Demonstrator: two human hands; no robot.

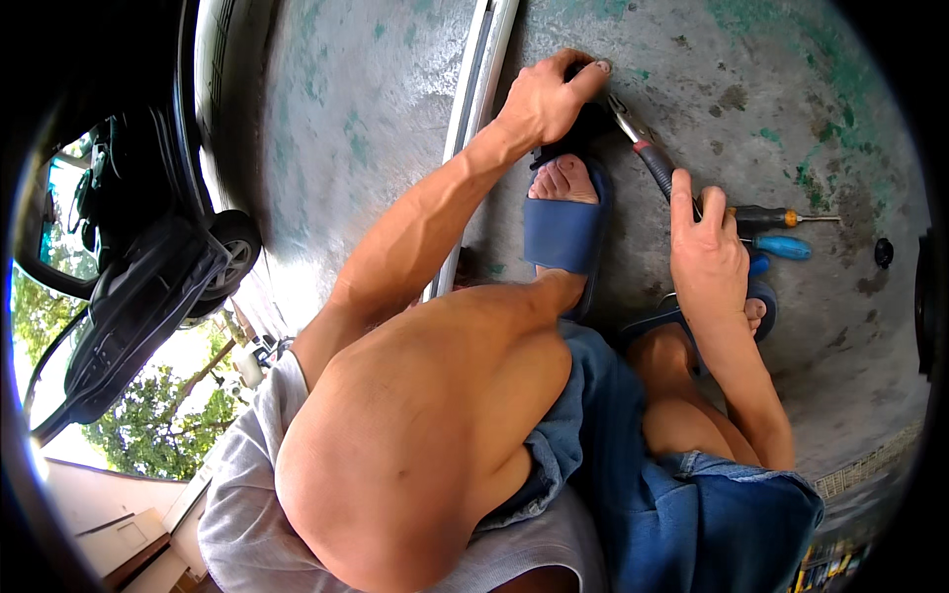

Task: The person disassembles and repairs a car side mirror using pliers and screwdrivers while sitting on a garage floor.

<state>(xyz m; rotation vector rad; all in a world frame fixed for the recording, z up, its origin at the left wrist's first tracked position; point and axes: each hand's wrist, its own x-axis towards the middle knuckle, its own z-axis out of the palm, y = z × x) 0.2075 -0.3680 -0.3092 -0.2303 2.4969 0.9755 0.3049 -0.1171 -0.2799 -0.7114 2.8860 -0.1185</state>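
My right hand (710, 252) is closed round the handles of a pair of pliers (650, 158) with red-and-black grips. The metal jaws point up and left, toward my left hand, close beside a black part. My left hand (542, 102) is curled round that black part (591, 121), which sits low over the floor just beyond my sandalled foot. Its shape is mostly lost in shadow and behind the fingers. Whether the jaws touch it, I cannot tell.
Beside my right hand lie a screwdriver (766, 216) with a black-and-orange handle and a blue-handled tool (781, 246). Farther right is a small black piece (883, 253). A long metal rail (473, 109) runs past my left forearm. My blue sandal (561, 235) stands between the arms.
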